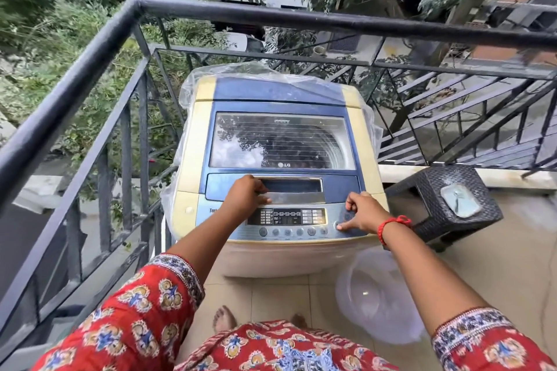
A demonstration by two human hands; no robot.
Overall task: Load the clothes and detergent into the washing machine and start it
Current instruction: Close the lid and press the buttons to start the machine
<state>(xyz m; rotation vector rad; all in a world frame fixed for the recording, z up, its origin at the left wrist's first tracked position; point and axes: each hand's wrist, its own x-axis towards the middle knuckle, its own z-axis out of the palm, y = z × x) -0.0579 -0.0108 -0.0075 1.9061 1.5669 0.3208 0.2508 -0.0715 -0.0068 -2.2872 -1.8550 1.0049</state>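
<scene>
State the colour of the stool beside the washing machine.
The stool is dark brown to black with a woven, wicker-like texture; the head view shows it, right of the machine.

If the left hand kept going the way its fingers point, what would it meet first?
The left hand already grips the lid handle; its fingers point right, along the recess. Going on, it would likely slide along the handle to the recess's right end, though depth is unclear.
</scene>
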